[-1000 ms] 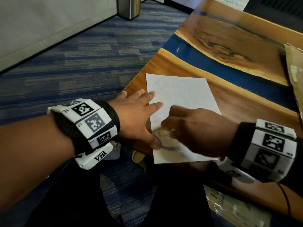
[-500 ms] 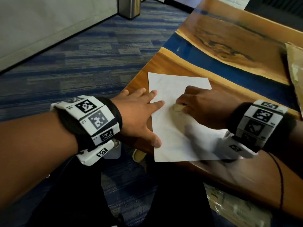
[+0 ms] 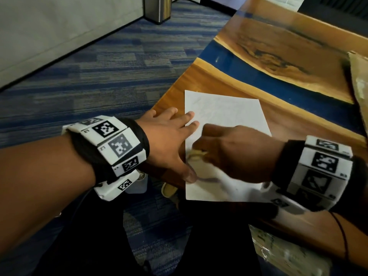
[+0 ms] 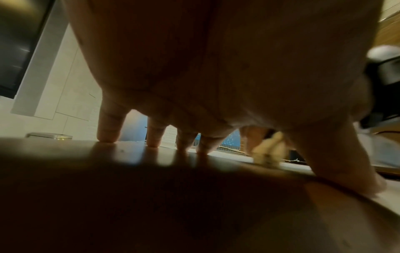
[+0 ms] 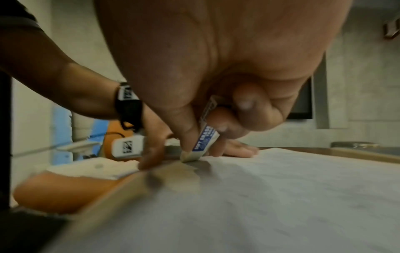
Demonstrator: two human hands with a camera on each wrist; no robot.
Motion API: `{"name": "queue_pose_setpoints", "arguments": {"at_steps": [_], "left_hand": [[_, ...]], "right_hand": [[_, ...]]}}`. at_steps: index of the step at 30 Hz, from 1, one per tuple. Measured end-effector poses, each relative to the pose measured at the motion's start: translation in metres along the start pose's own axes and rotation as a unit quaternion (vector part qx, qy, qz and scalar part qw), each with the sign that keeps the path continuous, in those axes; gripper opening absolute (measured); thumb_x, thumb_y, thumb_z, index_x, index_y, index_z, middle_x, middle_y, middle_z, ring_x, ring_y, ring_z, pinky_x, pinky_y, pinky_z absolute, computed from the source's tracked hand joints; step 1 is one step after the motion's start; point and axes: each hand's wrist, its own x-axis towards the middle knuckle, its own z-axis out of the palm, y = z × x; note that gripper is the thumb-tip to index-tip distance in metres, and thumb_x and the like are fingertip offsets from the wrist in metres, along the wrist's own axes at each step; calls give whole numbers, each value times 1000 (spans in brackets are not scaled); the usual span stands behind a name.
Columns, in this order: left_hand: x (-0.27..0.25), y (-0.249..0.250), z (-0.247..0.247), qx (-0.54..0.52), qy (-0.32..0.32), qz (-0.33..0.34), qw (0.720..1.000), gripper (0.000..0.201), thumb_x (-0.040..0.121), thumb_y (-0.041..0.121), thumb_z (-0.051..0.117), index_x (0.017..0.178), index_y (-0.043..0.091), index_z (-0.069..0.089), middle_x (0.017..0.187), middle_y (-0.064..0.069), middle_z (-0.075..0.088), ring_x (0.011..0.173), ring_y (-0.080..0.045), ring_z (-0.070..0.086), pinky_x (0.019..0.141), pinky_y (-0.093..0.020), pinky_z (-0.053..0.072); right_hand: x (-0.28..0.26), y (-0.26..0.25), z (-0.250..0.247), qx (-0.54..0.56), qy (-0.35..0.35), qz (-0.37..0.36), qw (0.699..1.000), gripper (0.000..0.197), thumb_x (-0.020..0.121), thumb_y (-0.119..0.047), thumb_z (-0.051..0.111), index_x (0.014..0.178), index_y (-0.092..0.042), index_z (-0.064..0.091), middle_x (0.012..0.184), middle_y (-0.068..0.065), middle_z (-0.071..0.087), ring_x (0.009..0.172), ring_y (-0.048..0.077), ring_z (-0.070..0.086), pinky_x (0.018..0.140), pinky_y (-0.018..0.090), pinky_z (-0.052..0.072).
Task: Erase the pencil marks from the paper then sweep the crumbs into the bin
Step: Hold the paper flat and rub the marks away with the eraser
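Note:
A white sheet of paper (image 3: 225,114) with faint pencil marks lies at the near left corner of the wooden table (image 3: 298,120). My left hand (image 3: 169,140) lies flat with spread straight fingers, pressing the paper's left edge; its fingertips (image 4: 107,138) touch the surface. My right hand (image 3: 231,154) pinches a white eraser (image 5: 200,147) with a blue sleeve between thumb and fingers. The eraser's tip (image 3: 196,154) rubs the paper close to my left thumb. In the left wrist view the eraser (image 4: 268,152) appears blurred behind my left hand.
A metal bin (image 3: 158,8) stands on the blue carpet at the far side of the room. A cardboard piece (image 3: 358,80) lies at the table's right edge. A blue resin stripe (image 3: 258,74) crosses the table beyond the paper.
My right hand with the eraser went from the paper's lower left up toward the middle, then back down and left beside my left thumb. The left hand stayed pressing the paper.

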Motion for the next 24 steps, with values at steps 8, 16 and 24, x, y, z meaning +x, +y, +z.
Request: {"name": "queue_pose_setpoints", "arguments": {"at_steps": [8, 16, 24], "left_hand": [[-2, 2, 1, -14, -6, -8, 1000, 138, 54, 100, 51, 160, 36, -11, 167, 12, -23, 155, -26, -16, 118, -71, 3], [-3, 2, 1, -12, -1, -12, 1000, 140, 54, 100, 51, 160, 34, -9, 167, 14, -21, 155, -24, -15, 119, -70, 6], [-1, 3, -1, -1, -7, -14, 1000, 141, 54, 101, 50, 160, 32, -12, 167, 13, -22, 156, -25, -14, 119, -69, 9]], "right_hand": [[13, 14, -8, -5, 25, 118, 993, 34, 102, -35, 48, 135, -27, 53, 124, -3, 49, 92, 20, 59, 76, 32, 51], [22, 25, -8, -21, 28, 174, 984, 34, 101, -36, 48, 133, -25, 54, 123, 0, 52, 96, 24, 59, 83, 41, 55], [20, 31, -10, -24, 26, 179, 983, 36, 102, -36, 47, 136, -28, 53, 126, -1, 52, 99, 25, 59, 83, 40, 54]]}}
